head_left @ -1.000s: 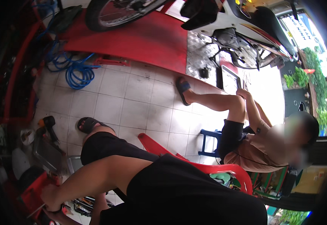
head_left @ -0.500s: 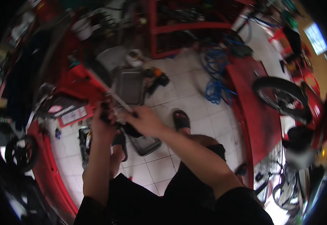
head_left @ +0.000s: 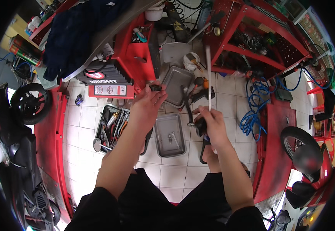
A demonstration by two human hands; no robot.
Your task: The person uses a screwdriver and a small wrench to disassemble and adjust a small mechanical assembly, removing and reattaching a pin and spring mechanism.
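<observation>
My right hand [head_left: 214,125] is closed around a long, thin, pale rod [head_left: 208,77] that stands up past the fingers. The same hand also grips a black part with a curved lever [head_left: 186,104], which looks like a motorcycle hand lever. My left hand [head_left: 146,104] is raised near the red cabinet. Between its thumb and fingers sits a small black piece [head_left: 155,88], whose kind I cannot make out. Below and between my hands, a grey metal tray [head_left: 158,144] on the floor holds a wrench [head_left: 175,140] and a small metal part.
A tray full of hand tools [head_left: 113,125] lies left of my legs. Ahead are a second grey tray [head_left: 173,82], an orange-black power tool [head_left: 204,92] and a red cabinet [head_left: 136,57]. Coiled blue hose [head_left: 252,111] lies right; red platforms [head_left: 50,154] with motorcycles flank both sides.
My hands were close together around the rod and dark parts; now they are apart. The rod has swung from a slant to nearly upright, on the right. The view has turned too.
</observation>
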